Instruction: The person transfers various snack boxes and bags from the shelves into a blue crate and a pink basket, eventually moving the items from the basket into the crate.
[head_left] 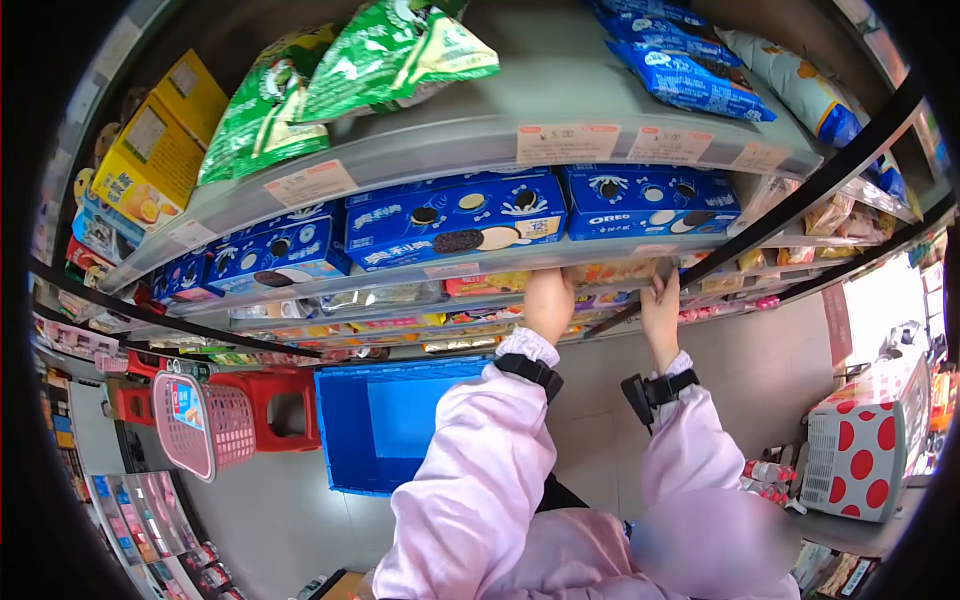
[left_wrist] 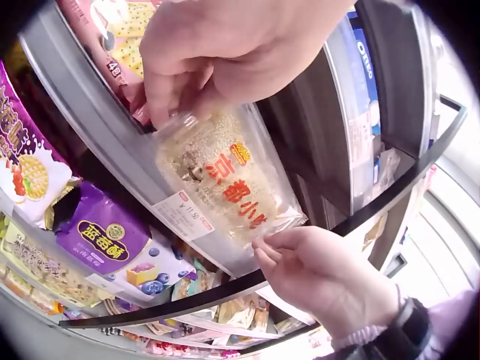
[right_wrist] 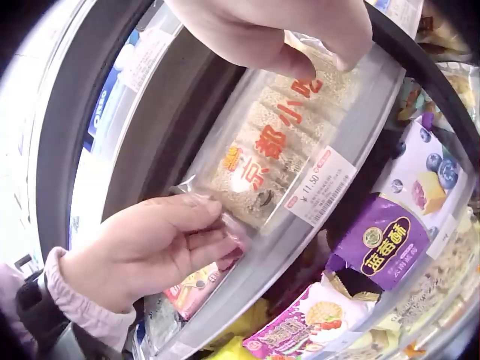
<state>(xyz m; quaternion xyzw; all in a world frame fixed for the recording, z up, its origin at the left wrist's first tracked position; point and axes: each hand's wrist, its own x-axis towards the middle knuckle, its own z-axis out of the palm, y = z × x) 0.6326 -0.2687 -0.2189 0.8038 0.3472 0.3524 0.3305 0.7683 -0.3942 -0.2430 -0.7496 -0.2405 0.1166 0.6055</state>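
A clear packet of sesame-coated snacks [left_wrist: 217, 172] with red lettering lies along the front edge of a grey shelf, above a price label. My left hand [head_left: 550, 305] pinches one end of it, its thumb and fingers [left_wrist: 161, 101] on the wrapper's corner in the left wrist view. At the opposite end, my right hand [head_left: 660, 312] holds the wrapper's edge between thumb and fingertips, seen close in the right wrist view. Next to the left hand is a pink biscuit pack [right_wrist: 199, 289], partly covered by that hand.
Blue Oreo boxes [head_left: 455, 215] line the shelf above. Lower down lie a purple blueberry pastry bag [right_wrist: 390, 232] and other snacks. A black curved bar [left_wrist: 217, 296] crosses before the shelves. On the floor stand a blue crate [head_left: 345, 430], a pink basket [head_left: 225, 440] and red stools [head_left: 265, 385].
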